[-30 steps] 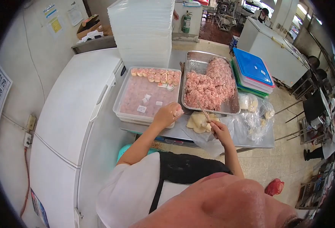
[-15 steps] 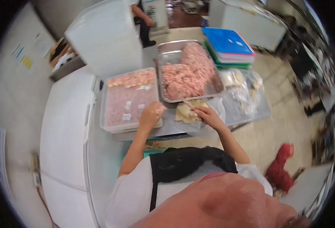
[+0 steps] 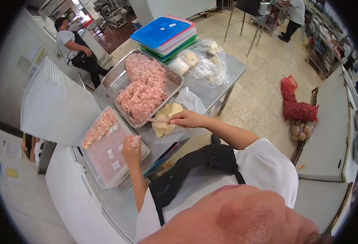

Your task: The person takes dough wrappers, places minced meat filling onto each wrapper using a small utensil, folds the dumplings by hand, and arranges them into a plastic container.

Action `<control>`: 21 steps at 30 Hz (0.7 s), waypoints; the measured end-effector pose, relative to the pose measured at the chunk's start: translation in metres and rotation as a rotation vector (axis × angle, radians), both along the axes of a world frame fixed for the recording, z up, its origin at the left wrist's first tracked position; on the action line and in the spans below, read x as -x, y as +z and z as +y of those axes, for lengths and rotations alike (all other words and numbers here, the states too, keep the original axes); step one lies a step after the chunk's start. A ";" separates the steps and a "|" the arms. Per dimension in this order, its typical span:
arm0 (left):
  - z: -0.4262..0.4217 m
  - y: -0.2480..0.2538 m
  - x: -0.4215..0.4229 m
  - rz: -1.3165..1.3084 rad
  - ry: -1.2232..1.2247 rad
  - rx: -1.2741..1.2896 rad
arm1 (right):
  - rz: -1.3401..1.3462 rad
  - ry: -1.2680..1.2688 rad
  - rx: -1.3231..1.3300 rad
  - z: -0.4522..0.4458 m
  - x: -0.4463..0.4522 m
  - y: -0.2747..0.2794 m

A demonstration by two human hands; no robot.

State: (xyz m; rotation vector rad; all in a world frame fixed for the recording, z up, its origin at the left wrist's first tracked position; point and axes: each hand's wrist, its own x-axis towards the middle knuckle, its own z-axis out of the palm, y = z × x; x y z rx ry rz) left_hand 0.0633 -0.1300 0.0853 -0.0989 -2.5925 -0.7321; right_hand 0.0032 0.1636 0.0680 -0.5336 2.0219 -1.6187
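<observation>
My left hand (image 3: 131,151) is curled above the right side of a plastic tray (image 3: 110,173), closed around a small dumpling (image 3: 135,141) with pink meat at its top. Between the fingers of my right hand (image 3: 186,119) is a narrow spatula (image 3: 159,120), smeared with meat, its tip near the metal pan's front corner. Ground meat (image 3: 143,95) fills much of that deep pan (image 3: 175,84). Round pale dough wrappers (image 3: 164,127) lie in a loose stack on plastic, partly under my right hand and the spatula. Small meat-topped dumplings (image 3: 99,129) line the tray's far end.
Blue, white and green lids or trays (image 3: 162,31) are stacked behind the pan. Plastic bags with more dough (image 3: 193,59) lie right of it. White trays (image 3: 57,101) stand stacked at left. A person (image 3: 79,51) stands beyond the table; red mesh sacks (image 3: 299,110) sit on the floor.
The view has swung to the right and tilted, bringing the floor sacks and other people into fuller sight. Both hands remain closed, the left by the tray, the right over the wrappers.
</observation>
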 end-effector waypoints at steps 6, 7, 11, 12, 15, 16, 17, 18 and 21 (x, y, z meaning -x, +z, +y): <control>0.002 0.000 0.001 0.024 0.000 0.044 | -0.002 -0.051 0.006 0.016 -0.004 -0.002; 0.002 0.001 0.001 0.028 0.007 0.059 | 0.012 -0.052 -0.006 0.018 -0.002 -0.007; 0.003 -0.001 0.002 0.035 0.001 -0.010 | 0.018 -0.024 -0.026 0.022 -0.006 0.005; 0.003 0.002 0.001 0.015 -0.001 -0.031 | 0.021 -0.030 -0.029 0.021 -0.006 0.004; -0.001 0.003 0.001 -0.005 -0.023 -0.241 | 0.032 -0.043 -0.034 0.019 -0.005 0.001; -0.004 0.003 -0.001 -0.009 -0.029 -0.335 | 0.034 -0.041 -0.036 0.019 -0.008 0.006; -0.006 0.004 -0.003 -0.037 -0.014 -0.356 | 0.033 -0.029 -0.038 0.017 -0.009 0.008; -0.003 0.013 -0.003 -0.062 0.014 -0.381 | 0.032 -0.034 -0.027 0.016 -0.008 0.006; -0.014 0.004 0.001 -0.049 0.033 -0.385 | 0.011 -0.017 -0.020 0.011 -0.007 0.003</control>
